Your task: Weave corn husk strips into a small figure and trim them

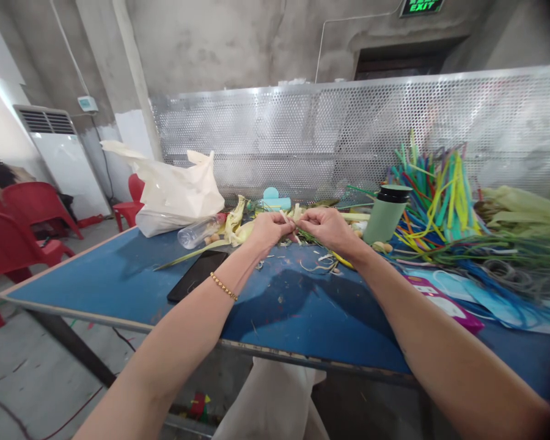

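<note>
My left hand (pixel 270 231) and my right hand (pixel 325 226) meet over the far side of the blue table (pixel 279 305). Thumb and forefinger of each are closed in a pinch, fingertips almost touching. Between them shows a small pale strip (pixel 283 216), perhaps corn husk; most of it is hidden by the fingers. Yellowish husk-like leaves (pixel 241 229) lie just left of my left hand. Short scraps and a loose curled strand (pixel 318 267) are scattered below the hands. A black phone (pixel 197 275) lies flat beside my left forearm.
A green tumbler (pixel 385 214) stands right of my right hand, before colourful pipe cleaners (pixel 453 195). Blue cords (pixel 495 293) and a purple packet (pixel 444 302) lie at right. A plastic bottle (pixel 199 232) and white bag (pixel 176 189) sit at left. Perforated metal panels (pixel 275 134) stand behind.
</note>
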### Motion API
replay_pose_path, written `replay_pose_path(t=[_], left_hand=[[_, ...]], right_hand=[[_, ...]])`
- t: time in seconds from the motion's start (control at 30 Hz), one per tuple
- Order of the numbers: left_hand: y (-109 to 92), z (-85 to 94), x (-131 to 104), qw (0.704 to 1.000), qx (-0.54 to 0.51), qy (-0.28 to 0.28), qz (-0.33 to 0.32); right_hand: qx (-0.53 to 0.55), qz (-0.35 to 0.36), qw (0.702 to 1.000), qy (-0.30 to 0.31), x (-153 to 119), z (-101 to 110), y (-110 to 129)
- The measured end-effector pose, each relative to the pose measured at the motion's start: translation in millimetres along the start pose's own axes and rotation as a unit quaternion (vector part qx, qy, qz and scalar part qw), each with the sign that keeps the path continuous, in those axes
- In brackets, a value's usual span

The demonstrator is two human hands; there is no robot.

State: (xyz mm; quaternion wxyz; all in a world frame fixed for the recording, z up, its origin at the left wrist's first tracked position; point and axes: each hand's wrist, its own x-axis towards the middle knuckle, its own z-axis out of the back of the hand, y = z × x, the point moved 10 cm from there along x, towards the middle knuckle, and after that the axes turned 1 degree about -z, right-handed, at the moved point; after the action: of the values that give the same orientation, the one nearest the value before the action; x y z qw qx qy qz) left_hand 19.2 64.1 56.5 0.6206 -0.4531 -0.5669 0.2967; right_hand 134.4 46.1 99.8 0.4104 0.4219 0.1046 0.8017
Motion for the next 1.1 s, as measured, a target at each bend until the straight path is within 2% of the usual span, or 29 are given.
replay_pose_path(t=[0.1,0.3,0.57,0.73,0.87,1.1], left_hand=[[0.7,2.3,-1.4,0.999,-0.019,-0.024,0.014],[9.5,-2.3,-1.0,0.981,-0.177,-0.040,0.075],[9.1,-2.9,-0.9,0.976,-0.204,-0.040,0.062],[9.2,-3.1,-0.9,0.976,-0.207,-0.050,0.054],[10.1,-2.1,-1.7,0.975,-0.206,-0.065,0.058],[9.4,0.0,-2.6,0.972,-0.213,-0.080,0.056]], right_hand=[[0.038,-0.012,0.999,-0.002,0.6,-2.6,-6.6],[0.125,-0.032,0.992,-0.006,-1.4,-6.4,-9.2],[0.043,-0.017,0.999,0.002,-1.3,-1.5,-1.3],[-0.001,0.026,1.000,0.000,-1.9,-0.5,8.9],[-0.010,0.055,0.998,-0.002,-2.5,-0.5,13.6],[-0.014,0.065,0.998,-0.002,-3.4,1.1,17.8]])
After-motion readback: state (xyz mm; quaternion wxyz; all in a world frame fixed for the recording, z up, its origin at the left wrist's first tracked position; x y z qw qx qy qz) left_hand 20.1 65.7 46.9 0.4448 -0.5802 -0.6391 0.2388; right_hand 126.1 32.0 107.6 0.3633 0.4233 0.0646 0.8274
